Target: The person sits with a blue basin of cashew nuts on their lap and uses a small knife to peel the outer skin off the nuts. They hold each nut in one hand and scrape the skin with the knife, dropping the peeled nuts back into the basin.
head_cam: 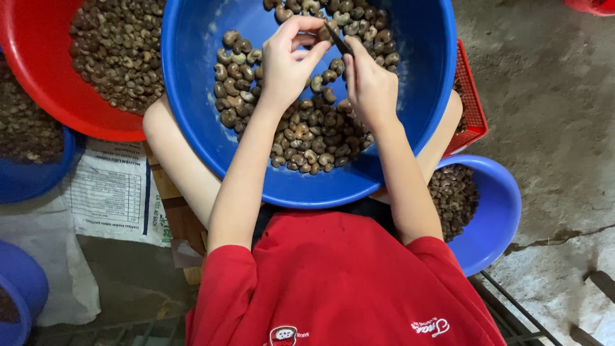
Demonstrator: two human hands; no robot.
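Observation:
A big blue basin (410, 128) rests on my knees and holds a heap of brown, curved nuts in their shells (307, 131). Over the heap, my left hand (288, 64) pinches a single nut (325, 30) between thumb and fingers. My right hand (370, 86) is closed on a thin dark pick (338, 40), whose tip meets the nut in the left hand. Both forearms reach out from my red shirt (333, 282).
A red basin (38, 70) of the same nuts sits at the upper left. A smaller blue bowl (496, 218) with nuts is at the right, beside a red plastic crate (473, 106). Blue bowls (25, 179) and a printed white sack (109, 192) lie at the left. The concrete floor (551, 96) is cracked.

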